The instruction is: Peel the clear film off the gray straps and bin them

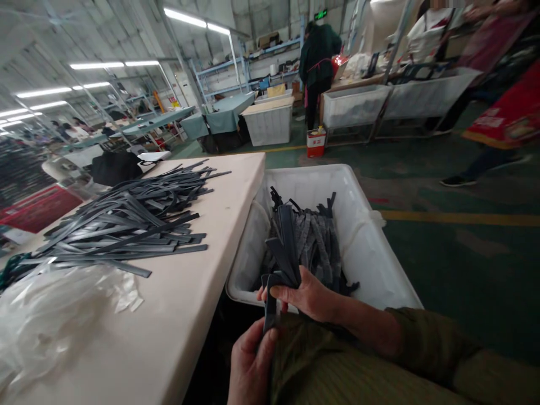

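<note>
Both hands (315,296) hold dark flat strips (288,233) near a white bin (363,253).

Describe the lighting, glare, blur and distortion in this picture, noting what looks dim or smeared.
Head view: ceiling lamps glare white, upper left; head view: strips on the table catch a sheen; head view, right: red garment smeared, green floor dim; head view: background posts lean, suggesting tilt or distortion.

A smooth, pale cream counter (177,326) with a rounded edge carries a broad, loose heap of long, flat, dark grey strips (126,216), criss-crossed, with many ends splayed out towards the right. Nearer on the same top, a crumpled, translucent whitish plastic wrapping (63,315) lies against the heap's near side.
</note>
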A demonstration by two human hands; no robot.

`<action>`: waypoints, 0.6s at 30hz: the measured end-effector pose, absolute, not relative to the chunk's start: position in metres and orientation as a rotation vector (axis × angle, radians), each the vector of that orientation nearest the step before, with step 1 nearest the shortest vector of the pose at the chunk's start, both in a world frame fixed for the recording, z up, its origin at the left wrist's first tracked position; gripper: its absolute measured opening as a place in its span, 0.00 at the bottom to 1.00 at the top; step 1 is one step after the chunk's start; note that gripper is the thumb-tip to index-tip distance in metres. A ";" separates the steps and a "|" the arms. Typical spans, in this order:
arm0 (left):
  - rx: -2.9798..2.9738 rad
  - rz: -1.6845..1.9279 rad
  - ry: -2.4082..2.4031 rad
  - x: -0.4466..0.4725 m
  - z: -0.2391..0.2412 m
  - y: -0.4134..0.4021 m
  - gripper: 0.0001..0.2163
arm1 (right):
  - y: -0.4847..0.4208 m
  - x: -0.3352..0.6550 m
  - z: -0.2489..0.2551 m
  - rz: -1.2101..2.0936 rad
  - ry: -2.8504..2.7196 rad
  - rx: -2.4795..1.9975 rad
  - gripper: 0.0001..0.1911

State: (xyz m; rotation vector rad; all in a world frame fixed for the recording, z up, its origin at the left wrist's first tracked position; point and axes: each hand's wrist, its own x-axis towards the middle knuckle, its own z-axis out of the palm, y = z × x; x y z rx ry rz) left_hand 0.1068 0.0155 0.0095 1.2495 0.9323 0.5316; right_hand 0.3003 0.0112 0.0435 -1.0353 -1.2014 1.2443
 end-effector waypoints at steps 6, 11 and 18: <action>1.432 0.684 0.949 0.110 -0.010 0.007 0.14 | 0.008 0.332 0.061 1.022 -1.125 -1.020 0.16; 1.664 0.725 0.883 0.118 -0.012 0.014 0.14 | 0.013 0.374 0.080 0.786 -1.094 -1.088 0.13; 1.487 0.798 1.150 0.095 -0.040 0.018 0.24 | 0.010 0.455 0.127 0.187 -1.026 -1.272 0.10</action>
